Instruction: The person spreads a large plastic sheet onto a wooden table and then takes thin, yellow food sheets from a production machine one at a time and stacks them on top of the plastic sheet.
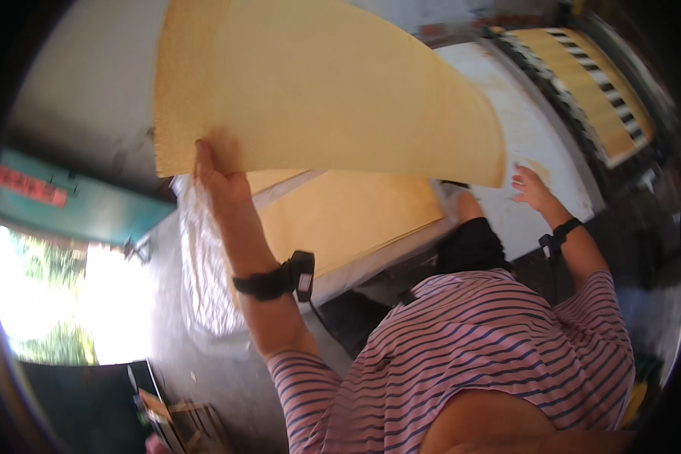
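My left hand grips the near edge of a large, thin yellowish sheet, thumb on one side; it looks like wood veneer. Lifted and curved, the sheet spans the upper middle of the view. Its right corner hangs just left of my right hand, whose fingers are apart and hold nothing. Beneath the raised sheet lies a stack of similar sheets, partly hidden by it, with crumpled clear plastic film at its left side.
A white tabletop lies beyond my right hand. At the upper right stands a frame with yellowish slats and black-and-white strips. A green door panel and a bright opening are at the left. Wooden pieces stand at the lower left.
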Demonstrator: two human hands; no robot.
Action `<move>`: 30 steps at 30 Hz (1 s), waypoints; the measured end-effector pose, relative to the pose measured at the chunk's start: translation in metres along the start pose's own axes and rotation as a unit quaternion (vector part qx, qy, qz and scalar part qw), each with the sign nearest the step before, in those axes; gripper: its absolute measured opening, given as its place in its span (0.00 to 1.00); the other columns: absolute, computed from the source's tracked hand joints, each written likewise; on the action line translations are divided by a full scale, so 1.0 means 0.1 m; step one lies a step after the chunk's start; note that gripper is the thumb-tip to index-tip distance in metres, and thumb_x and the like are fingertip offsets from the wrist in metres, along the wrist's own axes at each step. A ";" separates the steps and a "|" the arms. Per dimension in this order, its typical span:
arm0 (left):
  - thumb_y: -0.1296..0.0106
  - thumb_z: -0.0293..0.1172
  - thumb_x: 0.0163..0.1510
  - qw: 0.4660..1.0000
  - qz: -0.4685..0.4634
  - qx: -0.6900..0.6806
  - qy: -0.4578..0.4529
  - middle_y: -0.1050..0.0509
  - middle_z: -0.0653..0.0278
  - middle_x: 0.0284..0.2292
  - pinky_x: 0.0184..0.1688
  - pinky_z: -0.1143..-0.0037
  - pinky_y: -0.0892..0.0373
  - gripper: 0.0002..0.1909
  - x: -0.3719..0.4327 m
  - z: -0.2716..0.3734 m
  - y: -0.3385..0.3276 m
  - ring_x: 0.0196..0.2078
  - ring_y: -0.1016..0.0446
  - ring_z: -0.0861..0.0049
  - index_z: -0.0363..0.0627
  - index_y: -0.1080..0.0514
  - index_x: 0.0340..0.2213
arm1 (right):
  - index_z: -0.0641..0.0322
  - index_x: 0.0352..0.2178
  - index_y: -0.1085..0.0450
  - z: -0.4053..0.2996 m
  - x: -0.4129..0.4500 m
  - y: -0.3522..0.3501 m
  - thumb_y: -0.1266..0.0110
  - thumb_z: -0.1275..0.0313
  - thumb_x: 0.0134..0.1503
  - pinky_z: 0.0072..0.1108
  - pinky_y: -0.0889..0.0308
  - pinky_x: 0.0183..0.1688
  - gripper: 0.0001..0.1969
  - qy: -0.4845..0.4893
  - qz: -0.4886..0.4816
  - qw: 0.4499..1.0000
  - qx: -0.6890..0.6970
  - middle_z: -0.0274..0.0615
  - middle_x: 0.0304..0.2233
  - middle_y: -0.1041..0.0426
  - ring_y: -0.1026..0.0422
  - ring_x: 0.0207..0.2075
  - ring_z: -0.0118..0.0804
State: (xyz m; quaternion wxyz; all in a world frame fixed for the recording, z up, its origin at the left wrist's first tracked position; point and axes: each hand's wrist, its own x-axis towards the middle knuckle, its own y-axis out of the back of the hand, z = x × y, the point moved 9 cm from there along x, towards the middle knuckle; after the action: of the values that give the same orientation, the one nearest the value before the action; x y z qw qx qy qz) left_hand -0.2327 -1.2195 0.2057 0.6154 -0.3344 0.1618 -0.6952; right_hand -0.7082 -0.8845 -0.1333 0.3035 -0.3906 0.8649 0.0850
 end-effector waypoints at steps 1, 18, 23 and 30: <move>0.57 0.31 0.47 0.998 0.053 -0.016 0.013 0.34 0.59 0.35 0.40 0.73 0.37 0.13 0.10 0.01 0.37 0.37 0.35 0.71 0.37 0.37 0.35 | 0.59 0.31 0.37 0.02 0.18 -0.19 0.49 0.54 0.40 0.24 0.41 0.32 0.22 -0.043 -0.122 0.987 0.091 0.33 0.25 0.33 0.37 0.33 0.24; 0.60 0.30 0.48 0.878 0.430 0.068 0.199 0.36 0.58 0.34 0.30 0.68 0.33 0.14 -1.34 -0.56 4.61 0.34 0.34 0.66 0.41 0.43 0.38 | 0.60 0.22 0.39 0.11 0.39 -2.01 0.55 0.73 0.45 0.18 0.36 0.19 0.04 0.000 -0.190 0.962 -0.197 0.35 0.18 0.35 0.34 0.17 0.26; 0.54 0.28 0.42 0.824 0.351 0.409 0.173 0.35 0.59 0.27 0.24 0.71 0.34 0.12 -1.57 -0.38 5.52 0.27 0.34 0.69 0.41 0.39 0.31 | 0.62 0.20 0.39 0.22 0.04 -2.24 0.53 0.72 0.45 0.18 0.39 0.12 0.05 -0.051 -0.181 0.951 -0.245 0.36 0.14 0.35 0.35 0.13 0.27; 0.51 0.33 0.40 0.753 0.528 0.365 0.147 0.42 0.69 0.11 0.07 0.85 0.46 0.09 -1.96 0.00 6.12 0.09 0.44 0.82 0.48 0.41 0.19 | 0.63 0.13 0.35 -0.37 0.37 -2.57 0.50 0.63 0.40 0.22 0.42 0.14 0.13 0.254 -0.108 0.695 -0.664 0.40 0.12 0.33 0.37 0.08 0.34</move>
State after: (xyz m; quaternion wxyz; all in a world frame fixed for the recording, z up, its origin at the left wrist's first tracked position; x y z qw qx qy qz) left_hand 0.2283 -1.1473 -0.2358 0.9284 0.1601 0.1353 -0.3067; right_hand -0.5571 -1.0972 -0.1023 -0.2588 -0.5876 0.5796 0.5018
